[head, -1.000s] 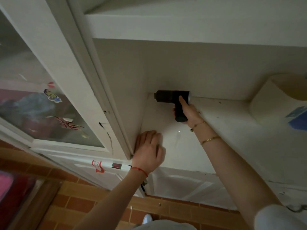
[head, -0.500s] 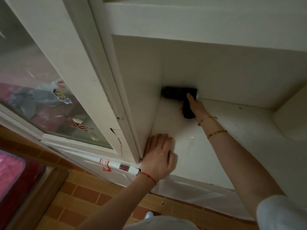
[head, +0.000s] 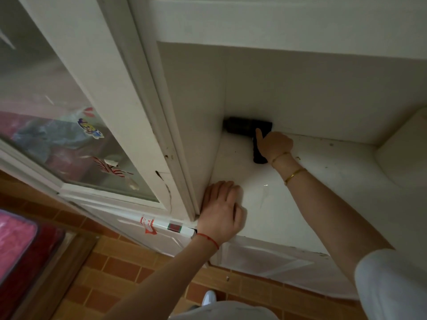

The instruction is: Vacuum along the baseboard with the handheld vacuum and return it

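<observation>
A black handheld vacuum point(head: 242, 127) lies in the far left corner of a white recessed ledge point(head: 335, 181), its nozzle against the left side wall. My right hand point(head: 275, 145) grips its handle, with one finger stretched along the body. The back wall meets the ledge just behind the vacuum. My left hand point(head: 221, 211) rests palm down on the ledge's front left corner, fingers loosely bent, holding nothing.
A white-framed glass door point(head: 76, 125) with stickers stands to the left, its frame chipped. A thick white shelf point(head: 288, 21) hangs over the ledge. A pale rounded object point(head: 406, 148) sits at the right. Specks of dirt dot the ledge. Orange tiled floor point(head: 129, 273) lies below.
The vacuum stays in the far left corner with my right hand on it. My view has shifted left, so the pale object at the right has slid toward the frame edge.
</observation>
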`<state>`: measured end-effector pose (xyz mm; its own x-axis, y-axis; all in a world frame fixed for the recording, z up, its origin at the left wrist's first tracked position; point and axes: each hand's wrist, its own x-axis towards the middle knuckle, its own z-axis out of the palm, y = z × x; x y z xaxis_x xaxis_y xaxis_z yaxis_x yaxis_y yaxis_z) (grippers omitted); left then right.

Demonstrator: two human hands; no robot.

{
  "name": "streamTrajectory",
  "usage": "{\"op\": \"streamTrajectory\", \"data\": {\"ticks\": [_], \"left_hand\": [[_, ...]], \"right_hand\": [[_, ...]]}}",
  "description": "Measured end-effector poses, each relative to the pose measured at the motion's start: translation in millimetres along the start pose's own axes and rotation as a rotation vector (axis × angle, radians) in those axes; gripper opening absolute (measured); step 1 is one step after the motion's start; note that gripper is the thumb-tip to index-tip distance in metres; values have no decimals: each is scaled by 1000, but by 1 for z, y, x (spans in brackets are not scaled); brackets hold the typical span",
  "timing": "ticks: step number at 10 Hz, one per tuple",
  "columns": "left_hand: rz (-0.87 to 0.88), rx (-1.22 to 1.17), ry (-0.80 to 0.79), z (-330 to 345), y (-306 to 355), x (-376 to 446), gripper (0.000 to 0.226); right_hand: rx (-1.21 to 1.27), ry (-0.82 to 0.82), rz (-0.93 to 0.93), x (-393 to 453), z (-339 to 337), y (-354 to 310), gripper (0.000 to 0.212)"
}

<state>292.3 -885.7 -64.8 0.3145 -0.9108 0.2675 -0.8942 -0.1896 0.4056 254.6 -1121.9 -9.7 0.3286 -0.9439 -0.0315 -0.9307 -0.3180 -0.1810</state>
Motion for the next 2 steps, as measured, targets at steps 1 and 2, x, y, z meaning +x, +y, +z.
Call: {"op": "streamTrajectory", "data": {"ticks": [1,2], "left_hand": [[8,-8,7,-4,3,0,39],[29,-18,11,-2,0,0,37]], "right_hand": [[60,59,33,-7,-6,3,75],[281,169,48,-24,-4,19,66]]}}
